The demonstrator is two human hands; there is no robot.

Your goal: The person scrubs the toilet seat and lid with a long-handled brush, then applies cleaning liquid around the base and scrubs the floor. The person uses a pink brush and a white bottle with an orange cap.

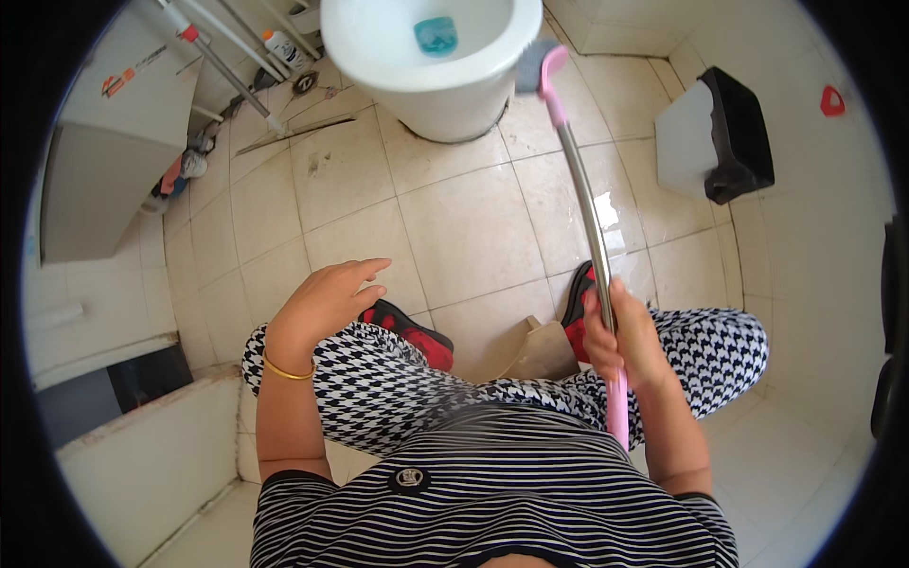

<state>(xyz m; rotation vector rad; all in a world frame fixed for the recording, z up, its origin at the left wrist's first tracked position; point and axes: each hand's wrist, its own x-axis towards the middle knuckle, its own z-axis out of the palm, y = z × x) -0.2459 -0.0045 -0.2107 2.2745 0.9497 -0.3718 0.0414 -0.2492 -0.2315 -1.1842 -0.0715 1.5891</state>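
My right hand (628, 334) is wrapped around the metal shaft of a long-handled toilet brush (584, 186), just above its pink grip. The pink and grey brush head (534, 71) is raised beside the right rim of a white toilet bowl (454, 113), apart from the floor as far as I can tell. Blue-green water (435, 37) stands in the bowl. My left hand (330, 298) hovers over my left knee, holding nothing, with its thumb and fingers apart. A gold bangle (289, 368) circles the left wrist.
To the right stands a waste bin (685, 138) lined with a black bag (742, 138). A squeegee (234, 78) with a metal pole and a white bottle (284, 50) are at the back left. The cabinet (113, 188) juts out on the left. Wet tiles (611, 220) shine near the brush shaft.
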